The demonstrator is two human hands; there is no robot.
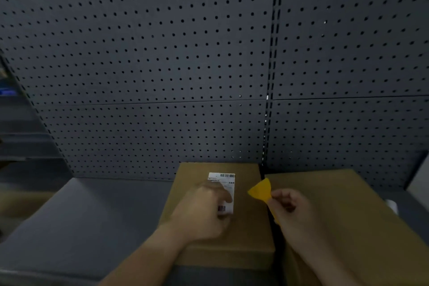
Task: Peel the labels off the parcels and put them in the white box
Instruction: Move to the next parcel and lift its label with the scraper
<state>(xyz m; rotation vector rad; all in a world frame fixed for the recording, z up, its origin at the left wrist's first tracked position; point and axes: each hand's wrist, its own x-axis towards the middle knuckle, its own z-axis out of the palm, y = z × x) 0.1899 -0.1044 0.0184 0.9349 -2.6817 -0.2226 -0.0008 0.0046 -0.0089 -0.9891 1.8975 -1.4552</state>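
Label [222, 189]: stuck on left parcel [218, 211] top.
Left hand [204, 211]: fingers on label; blurred, grip unclear.
Right hand [290, 209]: fingers pinch yellow scraper [261, 190], right of label.
Advice: slide the blade flat beneath an edge.

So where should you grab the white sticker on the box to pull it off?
Probably the far end of the white label, by the top barcode. That end is bare, while the left hand covers the near part. Slide the yellow scraper, held in the right hand, under its right edge, then pinch.
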